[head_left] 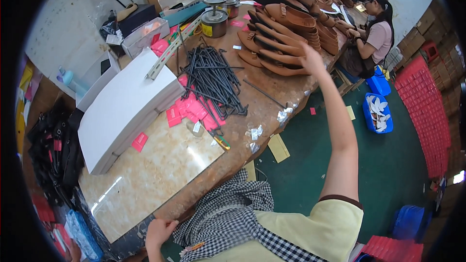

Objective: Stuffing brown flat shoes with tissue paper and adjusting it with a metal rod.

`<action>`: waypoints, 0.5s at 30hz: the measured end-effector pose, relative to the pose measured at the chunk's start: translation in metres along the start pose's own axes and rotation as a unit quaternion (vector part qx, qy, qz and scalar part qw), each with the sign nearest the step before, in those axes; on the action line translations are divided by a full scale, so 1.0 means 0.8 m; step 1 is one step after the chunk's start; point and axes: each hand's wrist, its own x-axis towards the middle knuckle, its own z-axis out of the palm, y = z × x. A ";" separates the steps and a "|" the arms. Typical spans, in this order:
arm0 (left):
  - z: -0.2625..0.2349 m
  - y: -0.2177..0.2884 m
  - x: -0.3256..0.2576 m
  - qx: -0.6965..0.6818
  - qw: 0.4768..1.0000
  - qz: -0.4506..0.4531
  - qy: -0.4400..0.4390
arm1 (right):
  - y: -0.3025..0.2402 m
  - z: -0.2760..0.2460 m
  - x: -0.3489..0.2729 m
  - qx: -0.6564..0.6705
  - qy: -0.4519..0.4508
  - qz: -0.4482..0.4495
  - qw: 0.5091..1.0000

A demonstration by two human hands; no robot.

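Observation:
Over the far part of the workbench (252,80), my right arm is stretched out. My right hand (313,61) is closed on the end of a brown shoe (283,57) at the near side of a pile; its fingertips are partly hidden. More brown buckled shoes (291,17) are stacked behind it. Low at the bench's front edge, beside my checkered apron (228,213), rests my left hand (160,233). Its thumb stands apart from loosely bent fingers, with nothing visible in them. Black hooked rods (211,80) lie heaped mid-bench, on and beside pink cards (196,109).
A tall white stack of sheets (126,102) stands left, beside a glossy marbled board (155,170). Metal pots (214,22) sit at the back. A co-worker (377,34) is at the far right. Blue bins (377,112) and red stacks (420,111) occupy the green floor.

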 end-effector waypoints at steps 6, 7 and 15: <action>-0.060 0.062 0.022 -0.110 0.983 0.100 0.109 | 0.027 0.026 0.093 -0.083 -0.245 0.032 0.965; -0.058 0.063 0.025 -0.123 0.980 0.114 0.105 | 0.020 0.027 0.090 -0.130 -0.250 -0.019 0.959; -0.073 0.144 0.097 -0.185 0.938 0.291 0.034 | -0.085 0.019 -0.047 -0.107 -0.238 -0.221 0.940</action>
